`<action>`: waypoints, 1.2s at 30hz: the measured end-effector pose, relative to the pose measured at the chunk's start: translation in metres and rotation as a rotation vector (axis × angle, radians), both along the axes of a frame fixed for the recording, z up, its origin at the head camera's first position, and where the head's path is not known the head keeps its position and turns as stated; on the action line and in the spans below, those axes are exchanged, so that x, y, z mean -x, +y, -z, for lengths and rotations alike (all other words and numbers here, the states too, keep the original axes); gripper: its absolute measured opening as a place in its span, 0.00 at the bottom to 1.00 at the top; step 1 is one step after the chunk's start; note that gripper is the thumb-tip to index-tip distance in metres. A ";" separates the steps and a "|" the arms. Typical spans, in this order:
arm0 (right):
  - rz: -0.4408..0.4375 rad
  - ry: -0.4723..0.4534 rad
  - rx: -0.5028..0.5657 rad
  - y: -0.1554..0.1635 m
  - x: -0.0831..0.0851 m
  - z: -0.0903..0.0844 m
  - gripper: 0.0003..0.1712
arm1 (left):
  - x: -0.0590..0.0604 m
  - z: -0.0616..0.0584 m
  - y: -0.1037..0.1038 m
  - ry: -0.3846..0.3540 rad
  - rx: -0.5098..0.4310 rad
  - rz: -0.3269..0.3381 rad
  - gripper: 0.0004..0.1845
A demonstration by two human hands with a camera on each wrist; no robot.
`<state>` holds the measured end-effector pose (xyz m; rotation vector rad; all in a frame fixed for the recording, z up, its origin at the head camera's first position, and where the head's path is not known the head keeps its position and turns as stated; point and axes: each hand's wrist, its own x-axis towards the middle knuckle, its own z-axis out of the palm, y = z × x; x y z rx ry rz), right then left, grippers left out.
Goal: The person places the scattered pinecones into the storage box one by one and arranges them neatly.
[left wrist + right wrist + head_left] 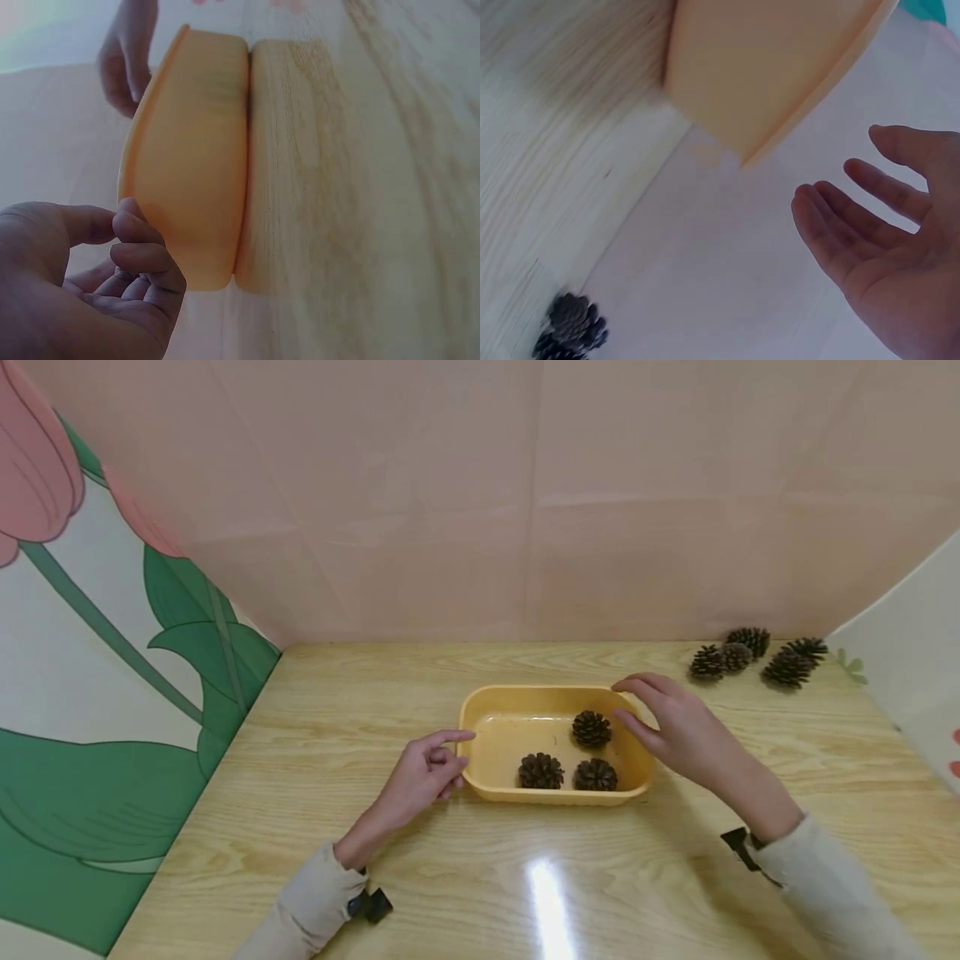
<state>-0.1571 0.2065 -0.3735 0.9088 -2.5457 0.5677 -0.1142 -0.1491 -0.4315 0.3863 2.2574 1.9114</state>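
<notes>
My left hand (423,774), fingers loosely curled and gripping nothing, touches the left end of the yellow tray (480,706), which sits mid-table (375,693) holding 3 pine cones (592,728). My right hand (678,727) hovers open and empty over the tray's right rim. 4 more cones (750,656) lie at the far right corner.

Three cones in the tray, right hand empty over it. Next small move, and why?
Probably swing the right hand back to the pine cones by the far right wall and pick one. It hovers open over the yellow tray, holding nothing, while the left hand rests at the tray's left rim.
</notes>
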 end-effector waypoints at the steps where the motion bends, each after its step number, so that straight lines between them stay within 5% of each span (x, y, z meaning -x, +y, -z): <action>1: 0.010 -0.003 0.000 0.003 0.003 0.000 0.19 | 0.000 0.000 0.000 -0.001 -0.001 0.000 0.19; 36: 0.241 -0.044 -0.044 0.089 0.082 0.029 0.20 | 0.000 -0.001 0.001 -0.012 0.013 -0.004 0.19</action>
